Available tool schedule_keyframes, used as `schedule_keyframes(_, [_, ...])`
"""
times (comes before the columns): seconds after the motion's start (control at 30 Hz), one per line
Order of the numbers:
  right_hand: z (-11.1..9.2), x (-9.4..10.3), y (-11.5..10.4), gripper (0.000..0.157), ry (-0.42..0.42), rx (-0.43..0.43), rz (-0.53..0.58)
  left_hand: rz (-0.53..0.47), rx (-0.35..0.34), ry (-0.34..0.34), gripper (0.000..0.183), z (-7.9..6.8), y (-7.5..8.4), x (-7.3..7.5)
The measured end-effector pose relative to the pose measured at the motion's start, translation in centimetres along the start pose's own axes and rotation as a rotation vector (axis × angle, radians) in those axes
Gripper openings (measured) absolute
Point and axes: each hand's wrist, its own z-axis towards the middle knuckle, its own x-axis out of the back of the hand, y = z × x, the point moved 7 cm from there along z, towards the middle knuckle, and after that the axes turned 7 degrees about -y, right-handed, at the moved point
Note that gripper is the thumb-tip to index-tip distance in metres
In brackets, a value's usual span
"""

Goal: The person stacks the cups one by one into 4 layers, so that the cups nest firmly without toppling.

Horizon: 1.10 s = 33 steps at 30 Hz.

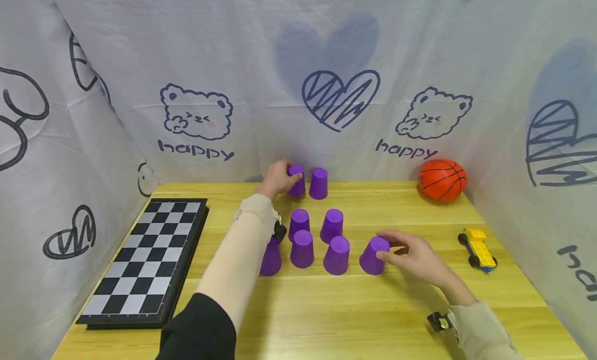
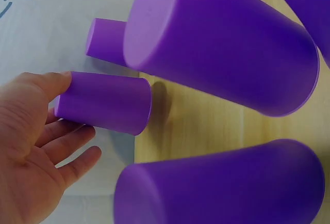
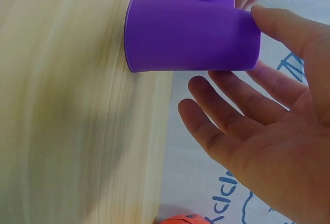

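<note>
Cups of smooth purple, probably thin plastic, look light and fairly stiff; they would likely slip from a loose hold and dent under a hard squeeze. With mouths facing down, the narrow closed end seems the best place to grasp. Near the back of the table, the left hand pinches one cup by that end. Nearer the person, the right hand pinches another cup likewise, its wide rim beyond the fingertips; whether either rim touches wood is unclear.
</note>
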Motion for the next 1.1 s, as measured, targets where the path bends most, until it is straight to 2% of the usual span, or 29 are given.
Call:
schedule_keyframes(0.43, [-0.4, 0.0, -0.2, 0.049, 0.002, -0.004, 0.004, -0.007, 0.083, -0.039, 0.046, 0.5, -1.0, -1.3])
schedule_keyframes(0.8, [-0.1, -0.5, 0.3, 0.053, -0.019, -0.02, 0.029, -0.048, 0.113, -0.036, 0.049, 0.3, -2.1, -2.0])
schedule_keyframes(0.93, [-0.2, -0.4, 0.0, 0.052, -0.021, -0.019, 0.033, -0.021, 0.093, -0.047, 0.06, 0.2, -2.1, -1.2])
schedule_keyframes(1.1, [-0.4, 0.0, -0.3, 0.05, -0.011, -0.001, 0.023, -0.029, 0.052, -0.025, 0.071, -0.4, -1.3, 1.1])
